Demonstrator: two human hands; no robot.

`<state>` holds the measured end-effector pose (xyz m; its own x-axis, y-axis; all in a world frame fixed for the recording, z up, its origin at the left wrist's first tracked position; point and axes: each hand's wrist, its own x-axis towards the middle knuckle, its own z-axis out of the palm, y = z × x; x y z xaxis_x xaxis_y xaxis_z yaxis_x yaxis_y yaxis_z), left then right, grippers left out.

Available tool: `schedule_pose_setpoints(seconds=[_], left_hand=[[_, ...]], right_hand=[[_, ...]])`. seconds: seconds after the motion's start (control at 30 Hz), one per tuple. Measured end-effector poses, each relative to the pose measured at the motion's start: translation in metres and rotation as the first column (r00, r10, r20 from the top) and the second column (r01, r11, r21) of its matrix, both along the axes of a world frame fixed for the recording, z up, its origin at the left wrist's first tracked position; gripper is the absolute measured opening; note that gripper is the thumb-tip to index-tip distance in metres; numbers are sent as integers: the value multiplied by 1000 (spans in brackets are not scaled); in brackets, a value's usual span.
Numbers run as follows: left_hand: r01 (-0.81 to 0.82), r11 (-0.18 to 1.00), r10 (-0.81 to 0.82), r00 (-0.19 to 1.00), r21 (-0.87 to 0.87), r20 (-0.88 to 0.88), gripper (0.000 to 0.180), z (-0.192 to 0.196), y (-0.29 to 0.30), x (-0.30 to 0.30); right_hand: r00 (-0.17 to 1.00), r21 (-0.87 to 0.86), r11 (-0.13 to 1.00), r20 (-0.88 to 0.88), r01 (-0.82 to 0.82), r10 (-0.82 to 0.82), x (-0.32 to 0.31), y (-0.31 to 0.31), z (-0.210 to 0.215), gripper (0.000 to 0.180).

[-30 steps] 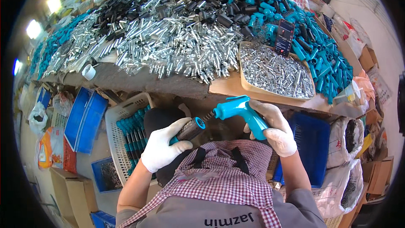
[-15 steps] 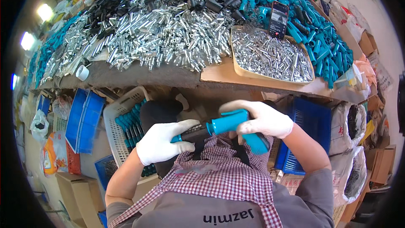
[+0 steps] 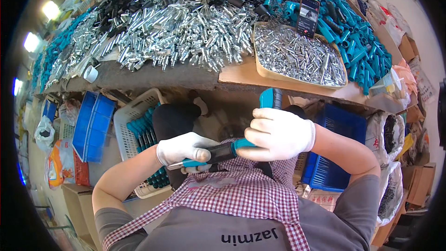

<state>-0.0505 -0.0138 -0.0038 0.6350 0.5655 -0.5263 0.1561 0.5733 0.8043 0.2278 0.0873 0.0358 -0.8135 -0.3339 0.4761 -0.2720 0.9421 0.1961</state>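
Both of my hands wear white gloves and hold one teal-and-black hand tool (image 3: 222, 152) with a pistol-shaped handle, low over my checked apron (image 3: 251, 181). My left hand (image 3: 182, 148) is closed around its black and teal front part; a slim metal tip sticks out past that hand toward the left. My right hand (image 3: 278, 135) wraps the teal body, and the handle rises above its fingers, teal on one side and black on the other. My fingers hide the middle of the body.
Silver metal parts (image 3: 186, 32) lie heaped on the bench, with teal handles (image 3: 360, 62) at right. A tray (image 3: 283, 80) of small metal pieces and a phone (image 3: 307, 17) stand between. Below are a white crate (image 3: 121, 135) of similar tools and a blue crate (image 3: 334, 151).
The tool's handle has swung from pointing down to pointing up. My right hand now grips it from the front, and the metal tip shows left of my left hand.
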Motion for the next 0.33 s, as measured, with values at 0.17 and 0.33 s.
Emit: schedule_pose_setpoints(seconds=[0.17, 0.33], left_hand=[[7, 992, 25, 968, 129, -249, 77, 10, 0, 5], [829, 393, 155, 368, 399, -917, 90, 43, 4, 19]], right_hand=[[872, -652, 604, 461, 458, -165, 10, -9, -20, 39], [863, -497, -743, 456, 448, 216, 14, -15, -49, 65]])
